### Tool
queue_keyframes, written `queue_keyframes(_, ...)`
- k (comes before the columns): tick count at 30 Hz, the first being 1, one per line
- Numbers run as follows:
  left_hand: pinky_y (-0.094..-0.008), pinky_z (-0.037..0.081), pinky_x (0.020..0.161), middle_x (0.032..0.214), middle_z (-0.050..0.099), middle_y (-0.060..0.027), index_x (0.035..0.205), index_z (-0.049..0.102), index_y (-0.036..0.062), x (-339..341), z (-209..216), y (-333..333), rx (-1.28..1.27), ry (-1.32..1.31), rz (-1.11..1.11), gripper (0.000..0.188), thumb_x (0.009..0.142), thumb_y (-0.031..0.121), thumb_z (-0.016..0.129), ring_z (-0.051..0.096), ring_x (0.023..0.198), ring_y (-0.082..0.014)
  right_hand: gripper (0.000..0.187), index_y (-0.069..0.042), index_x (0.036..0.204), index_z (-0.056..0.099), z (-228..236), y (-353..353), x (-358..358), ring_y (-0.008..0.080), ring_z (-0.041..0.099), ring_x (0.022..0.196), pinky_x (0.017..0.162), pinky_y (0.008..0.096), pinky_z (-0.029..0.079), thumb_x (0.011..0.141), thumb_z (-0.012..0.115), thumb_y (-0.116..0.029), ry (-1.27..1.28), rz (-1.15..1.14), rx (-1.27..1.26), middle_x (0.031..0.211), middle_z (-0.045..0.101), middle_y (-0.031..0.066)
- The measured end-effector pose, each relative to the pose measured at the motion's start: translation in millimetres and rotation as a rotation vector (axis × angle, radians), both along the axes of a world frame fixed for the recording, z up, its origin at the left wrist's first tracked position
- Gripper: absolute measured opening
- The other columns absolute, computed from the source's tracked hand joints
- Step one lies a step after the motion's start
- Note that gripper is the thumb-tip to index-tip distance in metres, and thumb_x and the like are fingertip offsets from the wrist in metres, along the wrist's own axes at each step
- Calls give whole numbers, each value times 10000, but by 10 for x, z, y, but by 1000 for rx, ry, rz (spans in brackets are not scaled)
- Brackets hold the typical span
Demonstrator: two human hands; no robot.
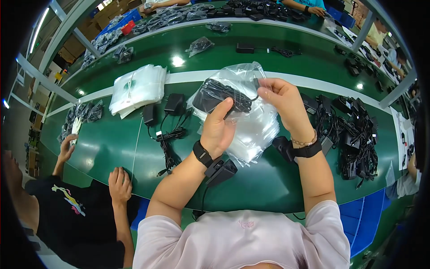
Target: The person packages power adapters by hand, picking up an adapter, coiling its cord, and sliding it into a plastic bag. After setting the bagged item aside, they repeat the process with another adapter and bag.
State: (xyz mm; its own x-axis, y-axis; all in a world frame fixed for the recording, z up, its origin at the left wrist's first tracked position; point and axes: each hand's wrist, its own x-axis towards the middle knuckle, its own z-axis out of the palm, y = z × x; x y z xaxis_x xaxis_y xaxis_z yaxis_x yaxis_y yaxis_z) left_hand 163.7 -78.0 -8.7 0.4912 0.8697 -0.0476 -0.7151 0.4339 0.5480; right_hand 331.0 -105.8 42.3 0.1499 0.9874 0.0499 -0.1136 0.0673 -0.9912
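A black power adapter (pixel 210 95) with a coiled cable is in my left hand (pixel 218 130), my thumb pressed across it. Clear plastic of a bag (pixel 244 71) lies around and behind the adapter; I cannot tell how far in it sits. My right hand (pixel 284 101) is closed in a pinch at the dark end of the cable (pixel 257 85), beside the bag's edge. Beneath both hands lies a stack of clear plastic bags (pixel 253 141). Left of it are two loose adapters (pixel 174 104) with bundled cables.
Black adapters with cables (pixel 354 134) are heaped at the right. White translucent bags (pixel 139 89) are stacked at the left. A co-worker's hand (pixel 120 184) rests at the table's left edge. Bagged adapters (pixel 199 45) lie beyond a pale strip (pixel 188 77).
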Motion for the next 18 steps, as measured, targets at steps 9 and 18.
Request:
queue_keyframes(9,-320,451,832,999,612,-52,1036,568,50,2,54,-43,2,40,32,218,829,115,586,580,905,-163,190,19,955,630,-63,-39,-12,87,541,758,685,225,443,770,640,-22,-162,-51,291,855,608,40)
queue_keyframes(18,-315,458,814,948,611,-46,1012,569,46,5,18,-76,111,82,-16,211,803,59,595,578,889,-146,115,-15,725,527,-99,-36,38,74,505,665,613,198,409,746,639,-3,-196,170,160,736,545,-2)
